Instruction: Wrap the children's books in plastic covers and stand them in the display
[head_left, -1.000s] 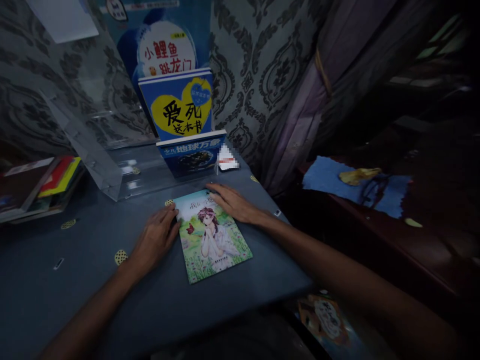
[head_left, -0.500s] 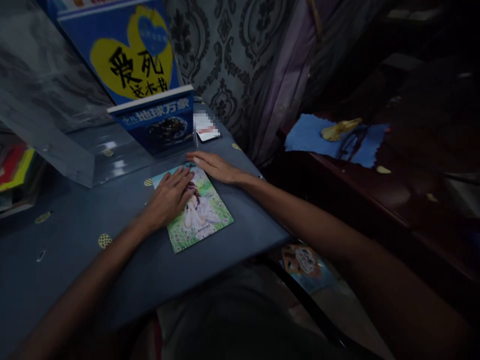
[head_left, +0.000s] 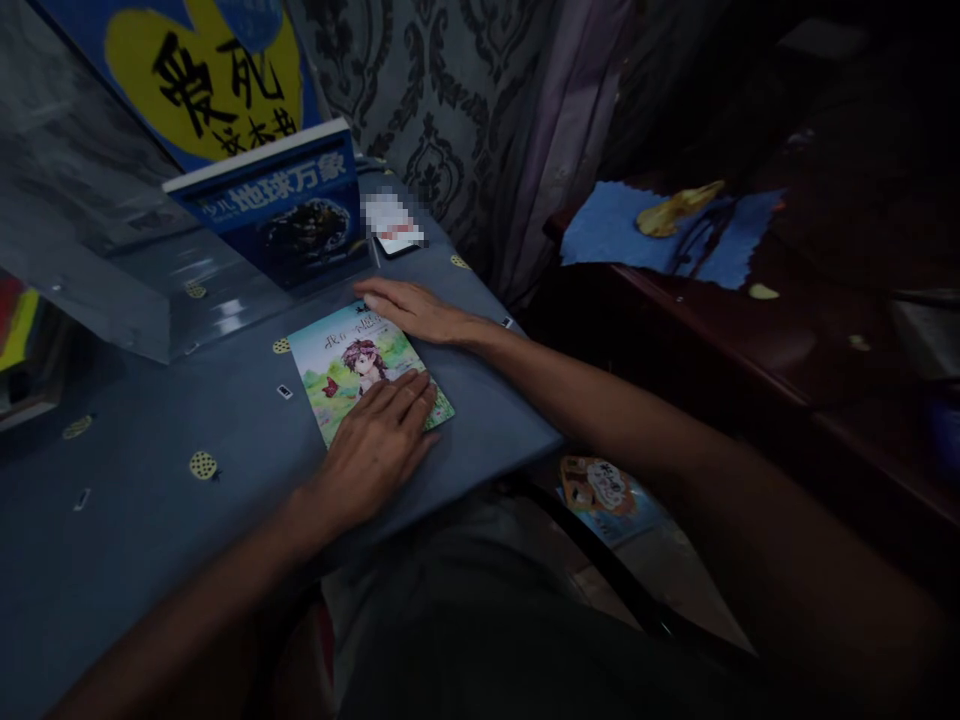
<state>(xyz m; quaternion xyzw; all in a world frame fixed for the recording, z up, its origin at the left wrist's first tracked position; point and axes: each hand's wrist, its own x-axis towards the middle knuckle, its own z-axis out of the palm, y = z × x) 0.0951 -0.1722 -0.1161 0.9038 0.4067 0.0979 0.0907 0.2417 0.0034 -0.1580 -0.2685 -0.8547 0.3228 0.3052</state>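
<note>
A thin book (head_left: 337, 370) with a drawn child, a butterfly and green meadow on its cover lies flat on the grey-blue table (head_left: 247, 420). My left hand (head_left: 386, 430) rests palm down across the lower part of the cover, fingers stretched out and hiding that part. At the book's top right corner, my right hand (head_left: 416, 310) lies with its fingers extended and close together, covering the corner. Neither hand grasps anything.
Behind the book, a blue book (head_left: 300, 220) leans upright in a clear acrylic stand (head_left: 105, 300). A phone-like white object (head_left: 394, 225) lies beside it. At left sits a stack of books (head_left: 30, 370). Rightward, a dark red surface (head_left: 720, 340) bears a blue cloth (head_left: 600, 230).
My left hand has slid from the top of the cover down to its lower part, uncovering the title and the drawn face. My right hand stays at the top corner. The view has shifted slightly.
</note>
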